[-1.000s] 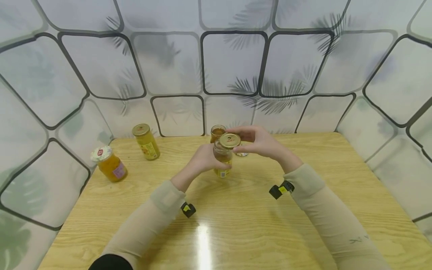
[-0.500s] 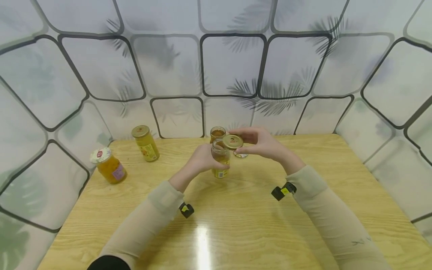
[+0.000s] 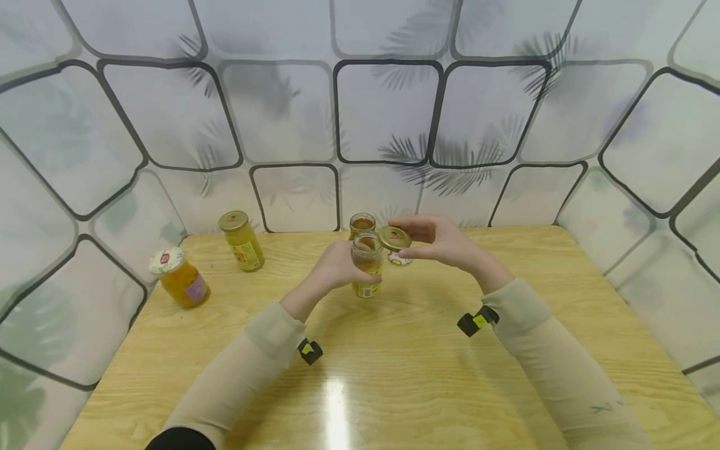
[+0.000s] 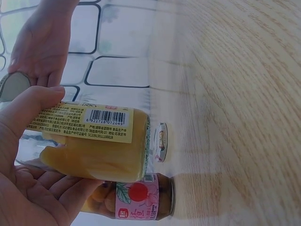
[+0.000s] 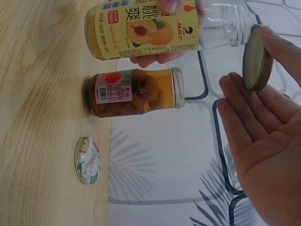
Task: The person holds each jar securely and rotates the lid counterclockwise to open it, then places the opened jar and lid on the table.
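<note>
My left hand point(image 3: 336, 265) grips a glass jar of canned peaches point(image 4: 106, 127) with a yellow label, its mouth uncovered. Just right of that mouth, my right hand point(image 3: 447, 245) pinches a gold metal lid point(image 3: 394, 238) between thumb and fingers; in the right wrist view the lid is tilted on edge, apart from the rim. Behind the peach jar stands a second uncovered jar point(image 5: 117, 92), pink-labelled, with dark round fruit in amber syrup. A white patterned lid point(image 5: 87, 160) lies on the table near this jar, partly hidden by the gold lid in the head view.
Two lidded jars stand on the left of the wooden table point(image 3: 405, 375): a yellow jar with a gold lid point(image 3: 242, 240) and an orange jar with a white lid point(image 3: 180, 278). A patterned wall covering point(image 3: 388, 112) rises behind the table and at both sides.
The right hand has moved the gold lid slightly right and down, from over the peach jar's mouth to beside it. The left hand keeps its grip on the jar.
</note>
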`<state>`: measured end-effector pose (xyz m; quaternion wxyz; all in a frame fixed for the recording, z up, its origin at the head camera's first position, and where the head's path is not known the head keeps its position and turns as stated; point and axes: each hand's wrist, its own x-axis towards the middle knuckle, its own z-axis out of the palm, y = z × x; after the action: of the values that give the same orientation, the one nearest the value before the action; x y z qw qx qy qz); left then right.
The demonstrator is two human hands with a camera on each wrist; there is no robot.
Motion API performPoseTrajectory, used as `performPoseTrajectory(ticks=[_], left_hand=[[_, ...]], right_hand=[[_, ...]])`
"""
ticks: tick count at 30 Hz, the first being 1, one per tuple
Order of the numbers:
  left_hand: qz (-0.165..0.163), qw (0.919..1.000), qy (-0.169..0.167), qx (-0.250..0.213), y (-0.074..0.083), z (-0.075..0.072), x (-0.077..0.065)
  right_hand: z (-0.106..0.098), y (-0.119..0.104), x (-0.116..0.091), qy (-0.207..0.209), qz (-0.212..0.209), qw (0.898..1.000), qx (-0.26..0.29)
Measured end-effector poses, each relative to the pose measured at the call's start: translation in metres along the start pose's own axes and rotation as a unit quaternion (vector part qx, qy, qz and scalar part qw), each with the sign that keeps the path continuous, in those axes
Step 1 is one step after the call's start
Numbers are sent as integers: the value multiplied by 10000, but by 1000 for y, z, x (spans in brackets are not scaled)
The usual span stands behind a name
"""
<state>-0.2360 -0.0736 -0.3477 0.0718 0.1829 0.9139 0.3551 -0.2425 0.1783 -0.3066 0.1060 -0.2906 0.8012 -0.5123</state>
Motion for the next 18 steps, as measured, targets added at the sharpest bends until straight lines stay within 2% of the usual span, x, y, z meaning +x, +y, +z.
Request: performPoseTrajectory(ticks=[8,18], left_hand=[[-107,9998,68,-174,-3,2,-1],[-121,9997,119,-158,-6,2,-1]], right_hand=[[-1,8,-5,35,255,9997,20],[-2,23,-8,74,372,9988,-311]])
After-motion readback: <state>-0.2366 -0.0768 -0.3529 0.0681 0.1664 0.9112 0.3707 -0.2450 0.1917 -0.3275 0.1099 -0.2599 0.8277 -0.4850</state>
